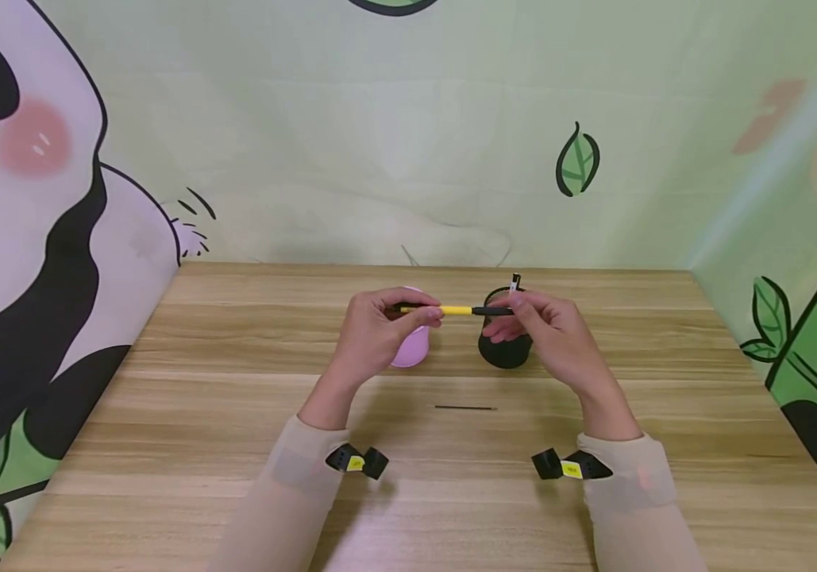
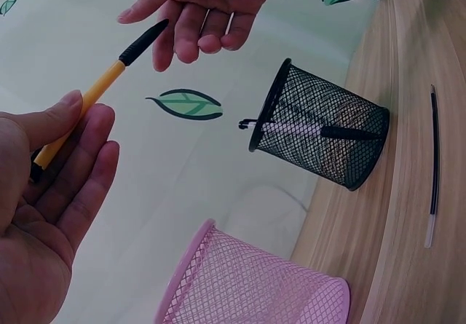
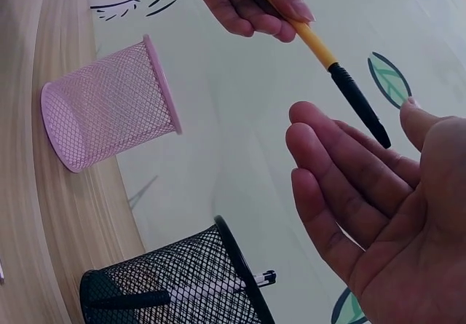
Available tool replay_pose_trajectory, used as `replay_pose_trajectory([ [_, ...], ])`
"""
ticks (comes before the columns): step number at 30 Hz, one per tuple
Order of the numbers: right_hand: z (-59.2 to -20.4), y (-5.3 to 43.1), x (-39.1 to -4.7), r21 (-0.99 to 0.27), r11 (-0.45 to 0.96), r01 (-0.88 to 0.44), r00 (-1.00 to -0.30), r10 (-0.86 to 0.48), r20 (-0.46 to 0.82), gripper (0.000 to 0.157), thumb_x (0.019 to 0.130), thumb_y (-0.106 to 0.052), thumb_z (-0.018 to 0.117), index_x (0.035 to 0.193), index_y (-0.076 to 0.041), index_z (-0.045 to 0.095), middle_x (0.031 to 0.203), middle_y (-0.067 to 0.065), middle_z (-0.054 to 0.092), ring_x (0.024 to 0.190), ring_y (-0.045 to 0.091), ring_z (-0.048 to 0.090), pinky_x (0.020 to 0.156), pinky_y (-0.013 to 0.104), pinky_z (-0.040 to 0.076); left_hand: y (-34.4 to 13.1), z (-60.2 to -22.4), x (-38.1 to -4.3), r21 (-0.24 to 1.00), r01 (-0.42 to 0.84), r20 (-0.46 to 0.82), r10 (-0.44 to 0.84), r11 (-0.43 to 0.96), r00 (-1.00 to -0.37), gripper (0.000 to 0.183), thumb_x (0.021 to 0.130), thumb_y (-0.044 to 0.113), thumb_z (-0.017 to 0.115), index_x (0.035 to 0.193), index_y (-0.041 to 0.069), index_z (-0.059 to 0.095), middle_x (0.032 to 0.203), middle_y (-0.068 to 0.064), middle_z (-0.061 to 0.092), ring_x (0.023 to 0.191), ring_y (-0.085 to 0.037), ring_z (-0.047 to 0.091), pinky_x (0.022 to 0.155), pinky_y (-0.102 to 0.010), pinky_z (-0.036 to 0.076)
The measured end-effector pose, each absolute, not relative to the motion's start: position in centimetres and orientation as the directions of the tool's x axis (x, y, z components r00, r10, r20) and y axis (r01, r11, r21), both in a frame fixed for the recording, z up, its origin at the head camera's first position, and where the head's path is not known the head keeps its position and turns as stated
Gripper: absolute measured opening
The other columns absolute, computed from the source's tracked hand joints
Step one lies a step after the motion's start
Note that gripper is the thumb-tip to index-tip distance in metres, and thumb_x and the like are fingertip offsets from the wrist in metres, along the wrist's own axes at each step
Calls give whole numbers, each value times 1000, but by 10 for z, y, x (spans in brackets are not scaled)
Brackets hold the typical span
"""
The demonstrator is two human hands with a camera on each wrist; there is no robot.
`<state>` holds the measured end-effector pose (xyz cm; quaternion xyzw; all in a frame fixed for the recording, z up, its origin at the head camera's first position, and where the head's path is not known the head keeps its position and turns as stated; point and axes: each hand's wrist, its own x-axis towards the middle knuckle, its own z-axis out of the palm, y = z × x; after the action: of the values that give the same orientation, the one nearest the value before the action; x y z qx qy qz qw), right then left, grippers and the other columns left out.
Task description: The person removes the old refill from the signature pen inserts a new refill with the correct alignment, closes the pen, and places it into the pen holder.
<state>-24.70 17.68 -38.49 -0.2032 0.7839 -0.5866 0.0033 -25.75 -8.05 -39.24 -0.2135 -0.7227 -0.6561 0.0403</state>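
My left hand [image 1: 372, 338] pinches a yellow pen [image 1: 456, 311] with a black grip section between thumb and fingers, holding it level above the table in the head view. The pen's black tip end points toward my right hand [image 1: 561, 338]. In the right wrist view that tip [image 3: 382, 138] sits between the right thumb and the spread fingers [image 3: 349, 156], with the thumb held apart from it. A thin dark pen refill [image 2: 435, 149] with a clear end lies on the table below both hands.
Behind the hands stand a pink mesh pen holder [image 3: 109, 105] on the left and a black mesh pen holder [image 2: 320, 127] on the right. A white and black pen [image 2: 291, 129] leans inside the black one. The wooden table [image 1: 237, 397] meets a printed cloth backdrop [image 1: 308, 143].
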Motion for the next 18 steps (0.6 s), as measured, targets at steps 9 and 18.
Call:
replay_pose_trajectory([
  [9,-385,177,-246,-928,247,-278,-934,-297,201,41,104,-34,41,113,-3,66,84,17,73,79,22,72,74,38,58,-80,-391,-257,930,365,344,261,37,-902,10,87,14,72,95,11,75,89,-9,74,80,-21,73,76,-34,58],
  [18,-385,176,-245,-924,271,-271,-938,-289,191,44,103,-37,43,108,-1,67,79,15,73,76,22,71,72,35,58,-78,-391,-256,933,359,341,273,17,-900,10,86,14,73,94,10,75,89,-9,74,81,-21,74,76,-34,58],
])
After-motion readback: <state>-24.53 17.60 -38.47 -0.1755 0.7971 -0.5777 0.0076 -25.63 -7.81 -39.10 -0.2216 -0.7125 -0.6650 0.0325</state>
